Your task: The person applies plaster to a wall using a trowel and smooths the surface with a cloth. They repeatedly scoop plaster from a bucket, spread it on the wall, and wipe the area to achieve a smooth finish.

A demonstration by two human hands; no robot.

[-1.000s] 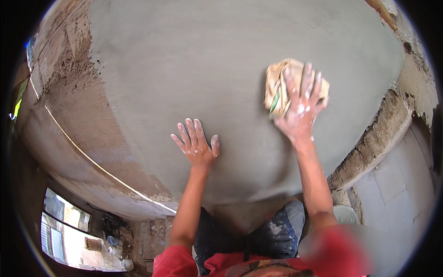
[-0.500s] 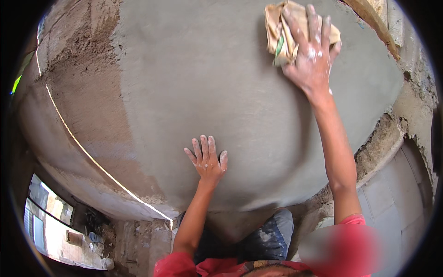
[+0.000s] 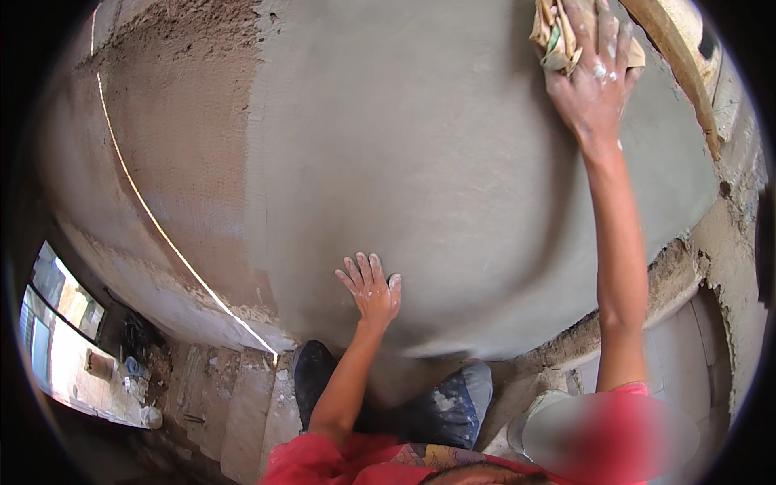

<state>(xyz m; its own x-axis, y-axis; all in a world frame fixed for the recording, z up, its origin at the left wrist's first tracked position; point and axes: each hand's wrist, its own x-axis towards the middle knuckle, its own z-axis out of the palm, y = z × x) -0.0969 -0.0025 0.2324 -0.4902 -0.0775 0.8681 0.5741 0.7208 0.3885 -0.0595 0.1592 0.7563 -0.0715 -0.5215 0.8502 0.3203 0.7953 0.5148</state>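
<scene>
A broad wall face of smooth grey plaster (image 3: 388, 153) takes up the middle of the view. At its upper right, my right hand (image 3: 592, 93) presses a crumpled tan cloth (image 3: 556, 42) with a green patch against the surface. The fingers lie stretched over the cloth, and whitish plaster marks the knuckles. Part of the cloth is hidden beneath the hand. Lower down, near the middle, my left hand (image 3: 374, 291) is spread open, palm toward the grey plaster, holding nothing. Grey residue coats its fingertips.
Rough brown plaster (image 3: 178, 137) borders the grey area on the left. A pale string (image 3: 153, 220) runs down beyond it. At the upper right is a wooden strip (image 3: 677, 61), with a broken ledge (image 3: 659, 283) below. A bright window opening (image 3: 69, 339) shows at lower left.
My right hand and the cloth have moved up and to the right across the plaster. My left hand has shifted slightly, still spread. The view has turned a little.
</scene>
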